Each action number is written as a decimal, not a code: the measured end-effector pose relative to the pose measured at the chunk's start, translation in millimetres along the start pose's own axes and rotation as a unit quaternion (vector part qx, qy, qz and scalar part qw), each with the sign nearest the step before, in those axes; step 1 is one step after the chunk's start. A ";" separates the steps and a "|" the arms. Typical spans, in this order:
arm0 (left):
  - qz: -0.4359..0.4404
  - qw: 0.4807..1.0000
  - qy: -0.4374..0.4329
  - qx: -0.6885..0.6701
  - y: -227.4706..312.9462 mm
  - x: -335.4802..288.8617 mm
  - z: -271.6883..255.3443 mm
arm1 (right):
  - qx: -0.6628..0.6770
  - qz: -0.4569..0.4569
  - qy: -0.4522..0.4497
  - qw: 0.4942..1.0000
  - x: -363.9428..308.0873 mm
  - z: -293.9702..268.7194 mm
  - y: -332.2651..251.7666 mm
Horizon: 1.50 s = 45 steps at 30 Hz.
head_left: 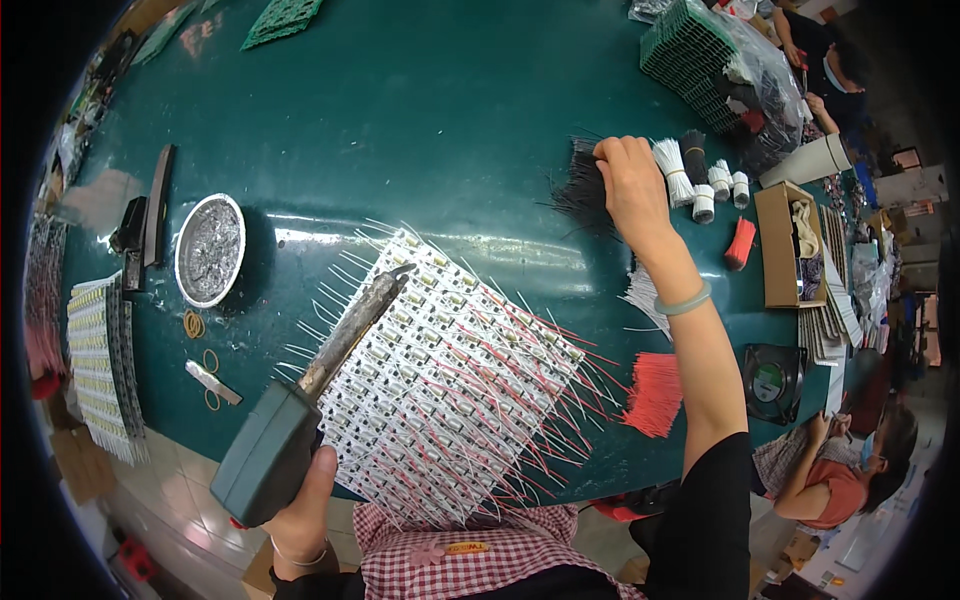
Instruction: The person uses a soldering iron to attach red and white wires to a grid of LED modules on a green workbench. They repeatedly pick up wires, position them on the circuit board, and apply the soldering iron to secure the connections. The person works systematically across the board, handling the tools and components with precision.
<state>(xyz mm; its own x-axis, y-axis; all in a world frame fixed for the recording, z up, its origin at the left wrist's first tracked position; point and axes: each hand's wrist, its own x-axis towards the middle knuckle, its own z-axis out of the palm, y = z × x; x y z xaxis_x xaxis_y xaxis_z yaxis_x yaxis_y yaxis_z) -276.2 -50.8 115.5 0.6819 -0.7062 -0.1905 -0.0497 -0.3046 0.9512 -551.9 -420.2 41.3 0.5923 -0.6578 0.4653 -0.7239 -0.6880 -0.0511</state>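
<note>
My left hand [303, 515] is closed round the dark green handle of a soldering gun [262, 455]. Its long, stained metal barrel slants up over a panel of white circuit boards [440, 350], the tip near the panel's upper corner. Rows of small parts cover the panel, and thin red and white wires stick out from it. At the right, my right hand [636, 190] has its fingers bent and closed at a pile of black wires [578, 190]; the fingertips are partly hidden. Below lie loose white wires [648, 296] and red wires [654, 394].
A white bowl of silvery solder [210, 250] and rubber bands [193, 324] lie left. Stacked boards [98, 360] stand at the left edge. Wire bundles [673, 170], an open cardboard box [775, 245] and a black fan [773, 383] lie right. Two people [835, 470] are at the right.
</note>
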 end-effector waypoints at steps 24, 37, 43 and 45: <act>0.052 0.988 -0.137 0.048 12.7 40.3 41.0 | 0.210 0.049 -0.059 0.975 -66.1 -44.6 -158.3; 0.083 0.982 -0.157 0.070 5.2 48.1 54.9 | 0.206 0.039 -0.062 0.976 -73.5 -36.7 -163.8; 0.078 0.982 -0.153 0.077 5.5 47.4 57.8 | 0.216 0.037 -0.057 0.974 -74.0 -37.2 -164.7; 0.084 0.980 -0.156 0.087 6.6 47.9 58.3 | 0.216 0.038 -0.060 0.974 -74.6 -37.1 -164.6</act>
<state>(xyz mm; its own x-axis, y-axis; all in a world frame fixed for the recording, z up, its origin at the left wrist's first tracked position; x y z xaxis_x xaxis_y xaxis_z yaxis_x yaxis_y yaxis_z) -286.4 -123.9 98.5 0.3980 -0.9087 -0.1257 -0.2846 -0.2526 0.9248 -489.9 -246.5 47.8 0.5977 -0.7256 0.3408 -0.5664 -0.6831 -0.4610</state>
